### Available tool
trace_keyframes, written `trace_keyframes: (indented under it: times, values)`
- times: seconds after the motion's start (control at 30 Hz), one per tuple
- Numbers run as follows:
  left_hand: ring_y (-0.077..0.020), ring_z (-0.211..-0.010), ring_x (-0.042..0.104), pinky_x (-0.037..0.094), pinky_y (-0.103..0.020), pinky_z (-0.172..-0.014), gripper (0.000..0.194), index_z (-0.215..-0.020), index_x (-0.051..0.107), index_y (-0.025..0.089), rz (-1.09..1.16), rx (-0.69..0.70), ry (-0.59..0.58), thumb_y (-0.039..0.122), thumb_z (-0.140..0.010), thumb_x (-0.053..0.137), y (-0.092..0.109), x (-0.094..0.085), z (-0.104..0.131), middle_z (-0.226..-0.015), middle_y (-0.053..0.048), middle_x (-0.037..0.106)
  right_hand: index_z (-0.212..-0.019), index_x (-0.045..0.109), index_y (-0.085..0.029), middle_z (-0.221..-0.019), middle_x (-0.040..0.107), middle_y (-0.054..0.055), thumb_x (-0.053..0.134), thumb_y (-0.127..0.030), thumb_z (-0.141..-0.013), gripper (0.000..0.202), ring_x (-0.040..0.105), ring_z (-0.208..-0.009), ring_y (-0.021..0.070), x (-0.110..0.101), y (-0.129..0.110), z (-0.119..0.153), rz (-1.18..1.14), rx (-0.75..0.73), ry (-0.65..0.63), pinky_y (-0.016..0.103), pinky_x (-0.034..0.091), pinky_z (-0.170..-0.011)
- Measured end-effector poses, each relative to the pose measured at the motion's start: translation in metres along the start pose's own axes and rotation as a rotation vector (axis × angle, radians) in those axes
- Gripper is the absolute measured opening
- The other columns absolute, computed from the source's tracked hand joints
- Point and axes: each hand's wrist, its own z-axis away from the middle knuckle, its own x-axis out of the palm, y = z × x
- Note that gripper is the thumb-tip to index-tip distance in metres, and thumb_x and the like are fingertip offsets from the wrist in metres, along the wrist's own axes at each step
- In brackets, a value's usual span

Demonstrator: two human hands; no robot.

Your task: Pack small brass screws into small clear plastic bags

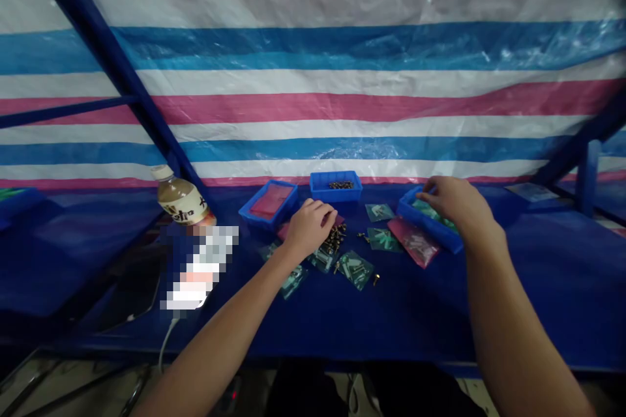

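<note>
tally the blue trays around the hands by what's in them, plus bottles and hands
Blue tray with pink packaging: 1
Blue tray with small metal pieces: 1
Blue tray with green packets: 1
Bottle: 1
Hands, left hand and right hand: 2
Total: 6

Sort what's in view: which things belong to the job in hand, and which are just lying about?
Likely part of the job:
blue tray with green packets, under the right hand
metal parts heaped by the left hand
blue tray with metal parts
blue tray with a red packet
loose green packets and red packets

Likely just lying about:
bottle
pixelated item
white cable
</note>
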Motion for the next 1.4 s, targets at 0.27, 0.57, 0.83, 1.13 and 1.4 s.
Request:
trace_keyframes:
  times: [0.27, 0.57, 0.83, 1.13, 1.4]
  values:
    - [-0.0231, -0.095, 0.051, 0.043, -0.034, -0.082, 0.026, -0.099, 0.064, 0.022, -0.194, -0.052, 0.011, 0.029, -0.095, 0.039, -0.015, -0.003, -0.001, -0.092, -0.007, 0.063, -0.097, 0.062, -0.021, -0.094, 0.064, 0.011, 0.052, -0.030, -0.091, 0.015, 0.057, -0.091, 0.0247, 0.053, -0.121, 0.019, 0.093, -0.486, -0.298, 0.033, 0.041, -0.075]
    - [-0.0231, -0.094, 0.051, 0.043, -0.035, -0.082, 0.027, -0.099, 0.062, 0.021, -0.244, -0.056, 0.018, 0.031, -0.096, 0.037, -0.016, -0.005, -0.001, -0.090, -0.006, 0.062, -0.098, 0.060, -0.015, -0.096, 0.063, 0.012, 0.049, -0.010, -0.085, 0.018, 0.056, -0.092, 0.0237, 0.076, -0.128, 0.030, 0.180, -0.575, -0.464, 0.033, 0.041, -0.080]
    - [-0.0224, -0.092, 0.051, 0.044, -0.033, -0.071, 0.022, -0.093, 0.063, 0.022, -0.220, -0.064, -0.005, 0.030, -0.095, 0.042, -0.011, -0.001, 0.000, -0.086, -0.005, 0.064, -0.084, 0.060, -0.016, -0.083, 0.066, 0.007, 0.052, -0.009, -0.081, 0.012, 0.058, -0.078, 0.0177, 0.077, -0.120, 0.022, 0.080, -0.492, -0.483, 0.027, 0.038, -0.070]
    - [-0.0193, -0.091, 0.052, 0.046, -0.030, -0.072, 0.019, -0.088, 0.060, 0.018, -0.103, 0.176, -0.077, 0.033, -0.093, 0.049, -0.005, -0.002, 0.001, -0.085, -0.004, 0.062, -0.084, 0.064, -0.018, -0.074, 0.066, 0.002, 0.060, -0.019, -0.079, 0.006, 0.058, -0.068, 0.0138, 0.070, -0.132, 0.023, -0.378, -0.282, -0.204, 0.025, 0.043, -0.065]
    - [-0.0189, -0.087, 0.053, 0.046, -0.031, -0.075, 0.025, -0.086, 0.061, 0.017, -0.111, 0.195, -0.078, 0.033, -0.095, 0.044, -0.011, 0.001, 0.000, -0.082, -0.005, 0.063, -0.083, 0.067, -0.017, -0.078, 0.072, 0.004, 0.059, -0.030, -0.083, 0.016, 0.065, -0.071, 0.0162, 0.072, -0.135, 0.024, -0.610, -0.132, -0.271, 0.027, 0.048, -0.065]
